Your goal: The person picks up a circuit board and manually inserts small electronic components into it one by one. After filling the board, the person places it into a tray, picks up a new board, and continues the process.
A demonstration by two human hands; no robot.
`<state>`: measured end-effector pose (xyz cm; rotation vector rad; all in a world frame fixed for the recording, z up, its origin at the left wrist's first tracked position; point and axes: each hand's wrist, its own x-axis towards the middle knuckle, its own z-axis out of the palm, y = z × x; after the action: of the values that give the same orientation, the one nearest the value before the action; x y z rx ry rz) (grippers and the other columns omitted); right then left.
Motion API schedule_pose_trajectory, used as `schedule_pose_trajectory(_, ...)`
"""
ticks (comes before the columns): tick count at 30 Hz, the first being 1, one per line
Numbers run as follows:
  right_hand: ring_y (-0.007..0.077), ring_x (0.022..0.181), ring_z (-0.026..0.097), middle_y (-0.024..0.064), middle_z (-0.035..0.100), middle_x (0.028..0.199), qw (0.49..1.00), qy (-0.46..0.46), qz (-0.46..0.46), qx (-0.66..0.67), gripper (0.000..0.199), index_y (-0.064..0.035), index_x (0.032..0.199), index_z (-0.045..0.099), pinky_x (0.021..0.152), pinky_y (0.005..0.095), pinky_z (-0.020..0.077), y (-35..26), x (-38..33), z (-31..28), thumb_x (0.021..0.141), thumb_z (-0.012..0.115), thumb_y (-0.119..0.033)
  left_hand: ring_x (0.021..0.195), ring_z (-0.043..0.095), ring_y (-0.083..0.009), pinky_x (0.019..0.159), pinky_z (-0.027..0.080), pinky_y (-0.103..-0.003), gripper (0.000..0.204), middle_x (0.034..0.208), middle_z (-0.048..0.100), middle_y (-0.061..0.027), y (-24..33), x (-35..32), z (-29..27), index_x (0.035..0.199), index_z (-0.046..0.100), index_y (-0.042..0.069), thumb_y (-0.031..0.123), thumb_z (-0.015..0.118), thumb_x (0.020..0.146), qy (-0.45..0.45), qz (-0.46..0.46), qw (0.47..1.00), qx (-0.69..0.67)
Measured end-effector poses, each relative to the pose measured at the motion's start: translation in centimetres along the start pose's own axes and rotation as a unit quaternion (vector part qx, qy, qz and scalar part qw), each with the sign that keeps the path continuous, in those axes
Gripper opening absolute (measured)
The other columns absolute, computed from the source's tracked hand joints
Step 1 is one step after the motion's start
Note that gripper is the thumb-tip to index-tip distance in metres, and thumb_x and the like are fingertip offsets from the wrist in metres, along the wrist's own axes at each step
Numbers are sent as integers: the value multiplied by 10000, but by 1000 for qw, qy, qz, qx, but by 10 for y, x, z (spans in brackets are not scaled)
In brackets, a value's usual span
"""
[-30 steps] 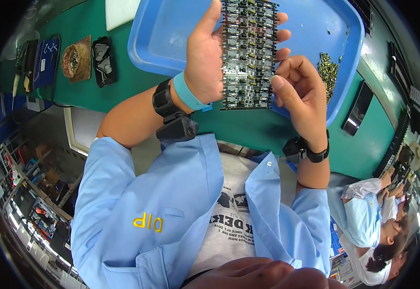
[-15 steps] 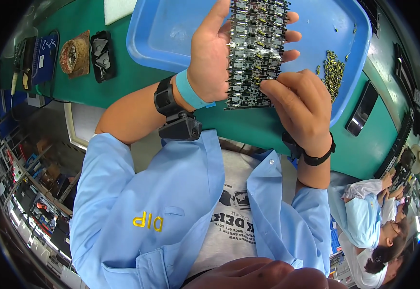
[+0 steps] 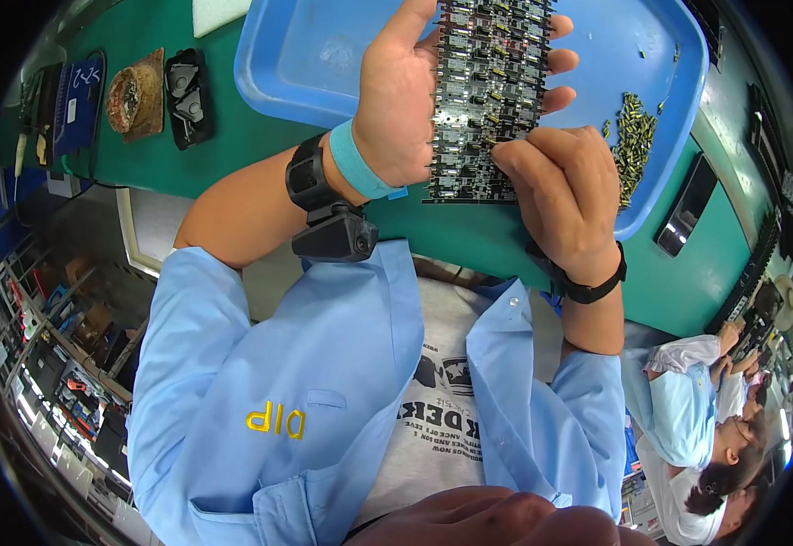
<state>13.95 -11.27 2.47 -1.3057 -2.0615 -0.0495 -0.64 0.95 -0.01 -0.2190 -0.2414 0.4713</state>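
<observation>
Green table point(image 3: 688, 282), left hand point(image 3: 398, 109), circuit panel point(image 3: 488, 100) (held)

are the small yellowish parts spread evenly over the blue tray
No, most of the small yellowish parts lie heaped at the right side of the blue tray.

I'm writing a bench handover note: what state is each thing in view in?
Circuit panel: held up, populated with components.
Left hand: fingers extended behind the panel, holding it.
Right hand: fingers drawn together at the panel; anything pinched is hidden.
Small parts: loose, mostly heaped, some scattered.
Blue tray: open, holding small parts.
Black box: open, contents showing.
Phone: lying flat, screen dark.
</observation>
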Motion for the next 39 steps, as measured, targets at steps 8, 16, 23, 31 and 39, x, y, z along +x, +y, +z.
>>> schedule_pose_trajectory(8, 242, 715, 593, 85, 653, 932, 996, 43, 53, 57, 290, -30, 1010, 737, 585, 353, 442, -3, 1, -1, 747, 855, 2, 1361, 553, -364, 1170, 469, -555, 680, 1563, 496, -192, 1, 0, 1, 1614, 359, 83, 547, 264, 1127, -1, -13, 1000, -23)
schedule_pose_trajectory(16, 223, 693, 589, 81, 641, 919, 991, 99, 57, 66, 287, -36, 1021, 744, 587, 342, 442, 2, 0, -7, 757, 849, -1, 1372, 546, -357, 1175, 467, -554, 697, 1602, 453, -185, 5, 6, 7, 1646, 306, 100, 560, 267, 1123, -43, -16, 964, 262)
schedule_pose_trajectory(23, 219, 681, 584, 79, 640, 918, 992, 85, 39, 85, 289, -40, 1019, 746, 572, 340, 437, 2, -2, -5, 753, 855, -12, 1376, 540, -356, 1172, 470, -556, 695, 1615, 438, -175, -3, 1, 9, 1658, 287, 117, 560, 264, 1123, -32, -40, 996, -77)
schedule_pose_trajectory(31, 221, 678, 584, 79, 641, 910, 993, 75, 47, 76, 283, -38, 1011, 746, 568, 343, 437, 0, -1, -5, 752, 858, -16, 1379, 535, -359, 1170, 474, -559, 694, 1623, 428, -171, -1, 0, 6, 1662, 279, 126, 562, 267, 1122, -35, -53, 994, -88)
schedule_pose_trajectory(39, 226, 671, 585, 82, 642, 901, 990, 102, 49, 89, 277, -30, 1004, 745, 573, 340, 432, -1, -1, -4, 750, 856, -19, 1373, 538, -369, 1164, 474, -569, 698, 1632, 417, -163, 0, 3, 11, 1666, 272, 138, 572, 266, 1119, -31, -59, 993, -98)
